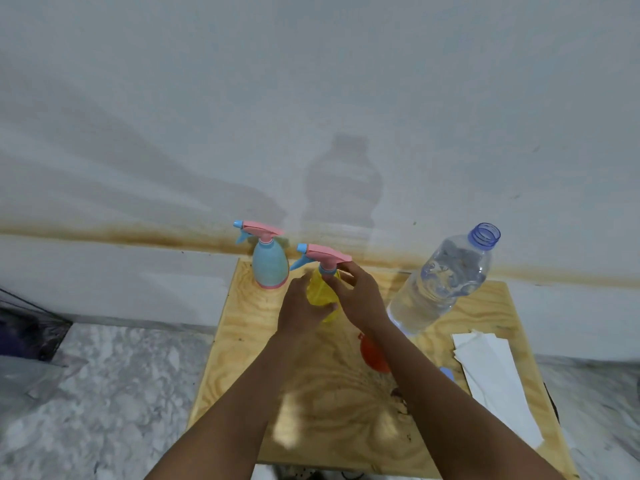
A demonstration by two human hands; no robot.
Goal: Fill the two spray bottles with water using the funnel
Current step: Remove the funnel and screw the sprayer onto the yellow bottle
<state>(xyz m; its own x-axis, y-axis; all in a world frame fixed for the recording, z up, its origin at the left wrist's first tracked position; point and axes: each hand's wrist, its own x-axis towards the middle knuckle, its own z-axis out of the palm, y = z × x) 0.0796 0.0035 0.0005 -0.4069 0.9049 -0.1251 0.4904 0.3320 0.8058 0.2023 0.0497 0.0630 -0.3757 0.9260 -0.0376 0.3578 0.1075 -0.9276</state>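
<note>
Your left hand (301,306) has its fingers curled round the yellow spray bottle (323,294) body; your right hand (360,292) has loosely spread fingertips at the blue collar under the pink trigger head (323,256), grip there unclear. The bottle stands mid-table, toward the far edge. Likely light, thin plastic: steady the belly, twist at the collar. Blue spray bottle (270,266) stands at the far-left corner; open water bottle (440,285) to the right looks heavy, sloshy; orange funnel (372,355) lies under your right wrist.

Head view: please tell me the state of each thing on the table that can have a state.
Yellow spray bottle: upright, sprayer head on, held by left hand and right hand.
Blue spray bottle: upright, sprayer head on, untouched.
Water bottle: uncapped, upright, holds water.
Orange funnel: on the table, unused.
</note>
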